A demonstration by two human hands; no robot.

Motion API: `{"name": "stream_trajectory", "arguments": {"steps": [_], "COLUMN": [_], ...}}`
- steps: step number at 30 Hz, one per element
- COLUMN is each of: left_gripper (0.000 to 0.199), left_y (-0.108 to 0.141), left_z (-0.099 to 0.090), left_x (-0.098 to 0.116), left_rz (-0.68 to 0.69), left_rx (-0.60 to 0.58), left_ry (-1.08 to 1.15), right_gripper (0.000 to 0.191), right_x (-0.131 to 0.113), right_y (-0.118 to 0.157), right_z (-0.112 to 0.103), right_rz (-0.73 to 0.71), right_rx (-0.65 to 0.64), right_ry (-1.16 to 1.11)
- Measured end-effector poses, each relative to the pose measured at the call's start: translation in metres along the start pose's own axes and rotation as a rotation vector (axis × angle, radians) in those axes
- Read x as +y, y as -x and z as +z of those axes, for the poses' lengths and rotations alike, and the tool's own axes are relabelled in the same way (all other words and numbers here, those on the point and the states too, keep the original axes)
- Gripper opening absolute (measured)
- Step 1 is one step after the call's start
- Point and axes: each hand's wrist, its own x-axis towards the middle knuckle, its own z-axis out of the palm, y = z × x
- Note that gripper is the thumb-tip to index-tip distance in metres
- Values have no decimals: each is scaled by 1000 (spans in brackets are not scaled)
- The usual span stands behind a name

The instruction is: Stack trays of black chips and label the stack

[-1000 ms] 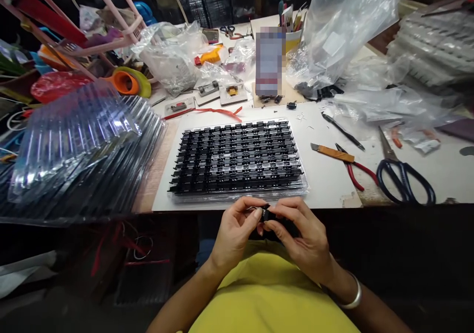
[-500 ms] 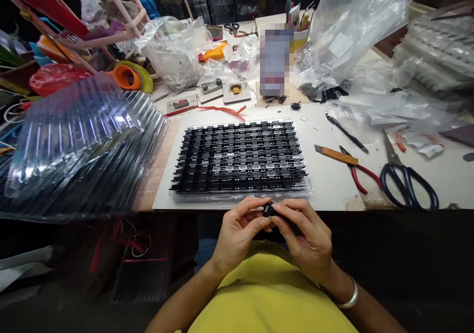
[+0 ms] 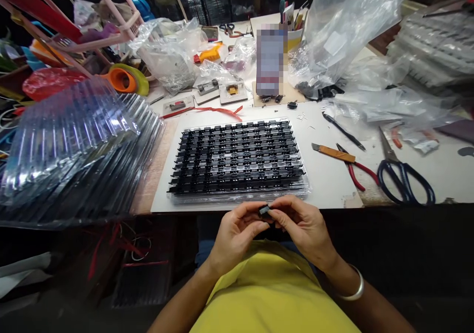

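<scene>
A small black plastic part (image 3: pixel 264 210) with a greyish face is held just off the table's front edge. My right hand (image 3: pixel 301 227) pinches it between thumb and forefinger. The fingers of my left hand (image 3: pixel 240 229) are curled, the forefinger touching the part's far side while the thumb lies a little below it. Just beyond my hands lies a clear plastic tray (image 3: pixel 304 187) filled with rows of similar black parts (image 3: pixel 237 157), which show pale pin-like marks.
Right of the tray lie a craft knife (image 3: pixel 335 152), red-handled pliers (image 3: pixel 357 175), scissors (image 3: pixel 405 180) and a black pen (image 3: pixel 342 130). Stacked clear trays (image 3: pixel 74 140) lean at the left. Plastic bags (image 3: pixel 166 56) and a blurred-out upright phone-like object (image 3: pixel 269 61) stand behind.
The black part has been turned, so a greyish face shows instead of its pale pins. My left thumb has come away from it. The view has shifted slightly.
</scene>
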Motion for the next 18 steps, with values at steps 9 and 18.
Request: {"name": "stream_trajectory", "arguments": {"steps": [9,18], "left_gripper": [10,16], "left_y": [-1,-6], "left_z": [0,-4], "left_x": [1,3], "left_rz": [29,-25], "left_rx": [101,57], "left_ry": [-153,-31], "right_gripper": [11,15], "right_x": [0,1], "right_y": [0,-1], "right_z": [3,5], "right_rz": [-191,-359], "right_rx": [-132,-119], "right_ry": [200,340]}}
